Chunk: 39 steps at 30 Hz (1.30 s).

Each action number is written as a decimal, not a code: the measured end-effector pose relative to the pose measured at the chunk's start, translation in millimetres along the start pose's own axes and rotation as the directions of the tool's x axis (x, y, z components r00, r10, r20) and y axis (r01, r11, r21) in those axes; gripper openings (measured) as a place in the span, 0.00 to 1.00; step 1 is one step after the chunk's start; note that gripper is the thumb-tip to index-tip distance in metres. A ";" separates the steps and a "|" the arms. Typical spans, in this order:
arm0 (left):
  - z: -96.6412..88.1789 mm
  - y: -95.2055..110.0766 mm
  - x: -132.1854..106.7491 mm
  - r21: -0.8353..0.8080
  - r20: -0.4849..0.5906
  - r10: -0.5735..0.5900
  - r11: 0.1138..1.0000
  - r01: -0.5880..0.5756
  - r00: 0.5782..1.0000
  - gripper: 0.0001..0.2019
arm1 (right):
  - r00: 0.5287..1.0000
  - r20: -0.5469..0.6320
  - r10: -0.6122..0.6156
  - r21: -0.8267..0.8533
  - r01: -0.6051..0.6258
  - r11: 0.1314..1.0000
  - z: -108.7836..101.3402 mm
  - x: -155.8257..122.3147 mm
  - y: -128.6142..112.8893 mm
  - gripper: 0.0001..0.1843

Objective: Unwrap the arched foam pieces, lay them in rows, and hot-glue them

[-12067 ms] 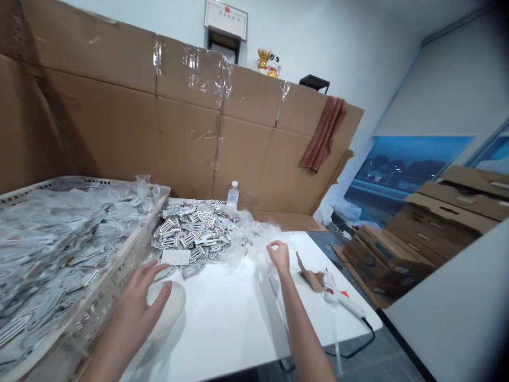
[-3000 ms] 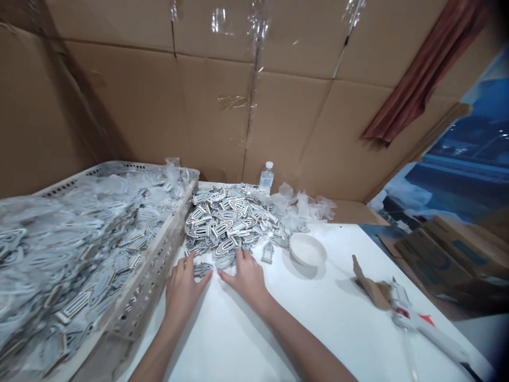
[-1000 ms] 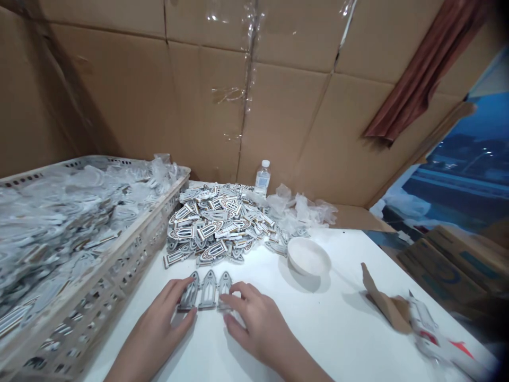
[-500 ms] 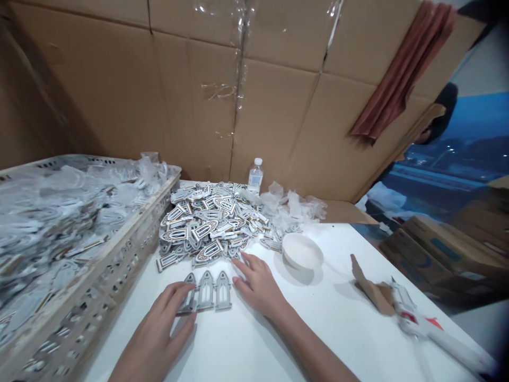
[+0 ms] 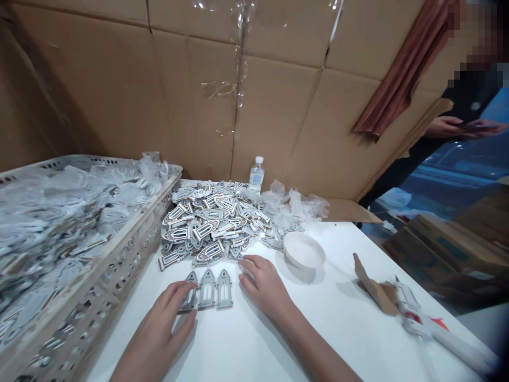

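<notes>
The right hand [image 5: 265, 286] has come off the row of three arched pieces [image 5: 208, 289] and lies open, fingers loosely spread, on the white table [image 5: 254, 350] just right of them. The left hand [image 5: 159, 331] rests flat, fingertips on the leftmost piece. Beyond lie one loose pile [image 5: 210, 223] of like pieces, one white bowl [image 5: 304, 249] and one water bottle [image 5: 256, 175]; the slotted crate [image 5: 119, 254] at left is heaped with bagged pieces, below a cardboard wall [image 5: 119, 95].

Head view, forward and down, close over white table [image 5: 246, 339]
</notes>
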<state>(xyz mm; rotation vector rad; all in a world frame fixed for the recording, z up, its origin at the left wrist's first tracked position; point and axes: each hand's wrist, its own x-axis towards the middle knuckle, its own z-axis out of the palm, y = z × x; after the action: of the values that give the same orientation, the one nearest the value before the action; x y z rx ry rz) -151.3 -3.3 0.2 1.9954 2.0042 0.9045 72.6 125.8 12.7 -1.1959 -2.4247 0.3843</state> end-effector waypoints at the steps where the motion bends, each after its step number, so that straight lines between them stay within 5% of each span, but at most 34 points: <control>1: 0.2 -0.2 -0.1 0.006 -0.001 -0.001 1.000 0.001 1.000 0.18 | 1.000 -0.012 0.004 -0.009 -0.004 1.000 -1.0 0.2 0.7 0.18; 8: 0.7 -1.2 -0.2 0.026 -0.012 0.005 1.000 -0.004 1.000 0.18 | 0.992 -0.096 0.080 -0.086 -0.088 0.992 -2.7 0.4 2.3 0.19; 13: -1.9 1.6 0.8 0.004 0.003 0.017 1.000 -0.017 1.000 0.18 | 0.998 -0.045 0.052 -0.078 -0.056 0.995 1.4 -2.0 -2.5 0.23; 25: -2.4 1.0 -0.6 -0.008 0.051 0.004 1.000 -0.003 0.999 0.18 | 0.974 -0.080 0.214 0.055 -0.210 0.976 -22.7 -3.6 15.1 0.13; 31: -2.9 0.0 0.1 0.004 0.058 0.020 1.000 -0.020 0.998 0.19 | 0.997 0.076 -0.017 0.202 0.002 0.979 -19.6 -12.6 4.5 0.34; 39: -1.9 -1.3 1.1 0.005 0.016 0.051 0.999 -0.051 0.999 0.19 | 0.969 0.146 -0.201 0.272 0.156 0.950 -9.7 -12.5 2.6 0.40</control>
<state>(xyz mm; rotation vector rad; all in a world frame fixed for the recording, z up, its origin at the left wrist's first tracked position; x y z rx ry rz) -153.5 -2.7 1.3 2.0587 1.9579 0.8924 85.8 118.0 17.2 -0.8533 -2.5058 0.7491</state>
